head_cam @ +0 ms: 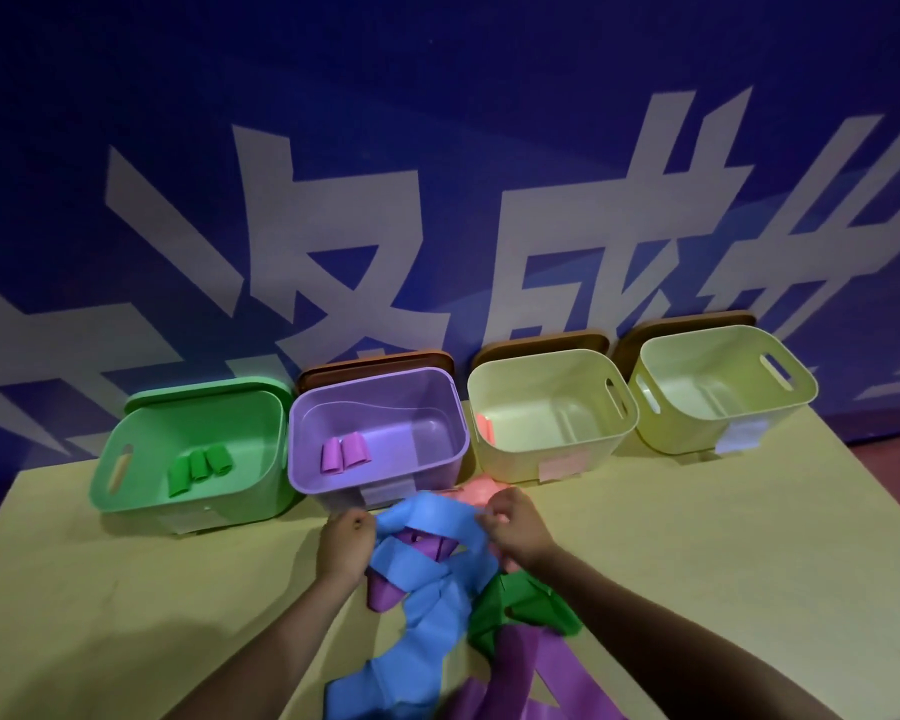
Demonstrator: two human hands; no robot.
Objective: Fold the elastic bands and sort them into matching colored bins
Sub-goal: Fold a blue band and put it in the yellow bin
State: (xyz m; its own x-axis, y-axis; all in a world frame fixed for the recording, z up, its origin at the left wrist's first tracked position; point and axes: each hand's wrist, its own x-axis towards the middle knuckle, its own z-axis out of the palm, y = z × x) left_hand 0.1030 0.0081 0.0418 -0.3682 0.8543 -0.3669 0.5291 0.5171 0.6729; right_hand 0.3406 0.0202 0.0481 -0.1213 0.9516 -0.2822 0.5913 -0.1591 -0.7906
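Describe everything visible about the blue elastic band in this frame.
The blue band is a long, flat, matte strip, unfolded and tangled. Its upper part is stretched between the left hand and right hand, both pinching it. The rest trails toward the camera over the table, crossing purple bands.

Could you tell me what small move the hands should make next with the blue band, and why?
Probably bring the two ends together for a first fold. The left hand and right hand each pinch the blue band, which still trails unfolded over the pile toward the near table edge.
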